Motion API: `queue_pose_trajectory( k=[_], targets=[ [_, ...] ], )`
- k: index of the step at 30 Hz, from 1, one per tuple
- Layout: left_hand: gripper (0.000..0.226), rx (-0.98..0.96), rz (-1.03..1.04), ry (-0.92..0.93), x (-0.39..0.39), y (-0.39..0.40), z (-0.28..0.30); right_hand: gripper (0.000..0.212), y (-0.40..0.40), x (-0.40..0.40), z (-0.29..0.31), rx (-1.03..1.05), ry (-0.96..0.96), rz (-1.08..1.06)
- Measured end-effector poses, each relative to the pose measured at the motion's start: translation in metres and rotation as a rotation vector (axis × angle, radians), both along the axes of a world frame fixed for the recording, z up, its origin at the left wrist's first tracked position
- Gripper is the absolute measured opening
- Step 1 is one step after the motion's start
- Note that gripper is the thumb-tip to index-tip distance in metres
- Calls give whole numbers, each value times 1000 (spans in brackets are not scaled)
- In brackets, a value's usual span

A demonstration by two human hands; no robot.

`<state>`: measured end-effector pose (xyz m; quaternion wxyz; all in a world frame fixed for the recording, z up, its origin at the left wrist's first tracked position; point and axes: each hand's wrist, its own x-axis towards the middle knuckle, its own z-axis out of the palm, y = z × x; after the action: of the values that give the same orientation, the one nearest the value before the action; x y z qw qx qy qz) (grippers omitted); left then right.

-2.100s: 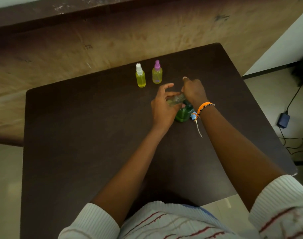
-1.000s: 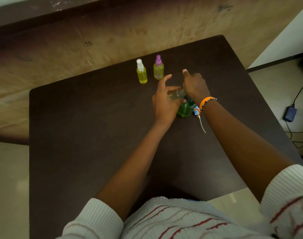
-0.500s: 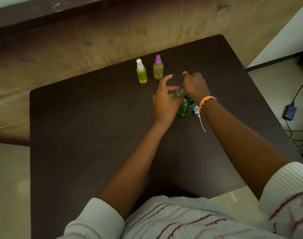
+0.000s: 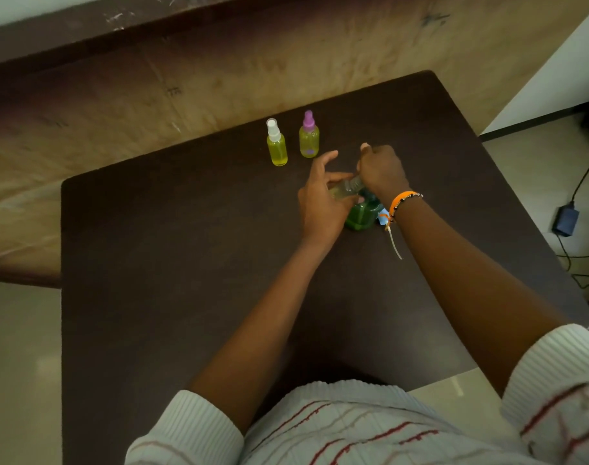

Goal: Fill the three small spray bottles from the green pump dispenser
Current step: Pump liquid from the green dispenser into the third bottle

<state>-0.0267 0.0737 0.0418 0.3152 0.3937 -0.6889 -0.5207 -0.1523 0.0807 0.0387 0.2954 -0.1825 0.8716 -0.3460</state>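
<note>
1. Nearest the camera, two white ribbed sleeves (image 4: 199, 427) with red stripes sit pushed up the forearms, which reach forward over the dark brown bench (image 4: 152, 297).
2. Past mid-bench, the left hand (image 4: 321, 204) holds a small clear spray bottle (image 4: 345, 189), uncapped and tilted; its thumb and lower fingers curl around the body while the index finger sticks out straight and away from it.
3. The right hand (image 4: 380, 171) is curled over the top of the green pump dispenser (image 4: 363, 214), its fingers bent down so the pump head is hidden; whether they press or merely grip it cannot be told. An orange band and a beaded bracelet (image 4: 403, 199) circle that wrist.
4. The dispenser stands upright on the bench, directly under the tilted bottle's mouth, and a small blue tag (image 4: 383, 218) shows beside it.
5. Farther back, two capped bottles of yellow-green liquid stand upright side by side: the white-capped bottle (image 4: 277, 146) on the left, the purple-capped bottle (image 4: 309, 137) on the right.
</note>
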Motion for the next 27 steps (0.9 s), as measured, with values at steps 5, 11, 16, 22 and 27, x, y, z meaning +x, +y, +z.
queue_pose_trajectory(
  k=[5,11,16,22,27],
  targets=[
    [76,12,-8,11,0,1,3,51,-1,-5,3,-12,-64,39],
    [76,18,-12,23,1,2,5,60,-1,-2,2,-37,-72,-2],
    [74,33,1,22,0,2,3,59,-1,0,2,3,-14,-5],
    [74,29,-6,37,2,2,5,54,-2,-3,4,-20,-59,27],
    [75,39,-4,42,1,2,6,53,-2,-4,2,-56,-75,12]
  ],
)
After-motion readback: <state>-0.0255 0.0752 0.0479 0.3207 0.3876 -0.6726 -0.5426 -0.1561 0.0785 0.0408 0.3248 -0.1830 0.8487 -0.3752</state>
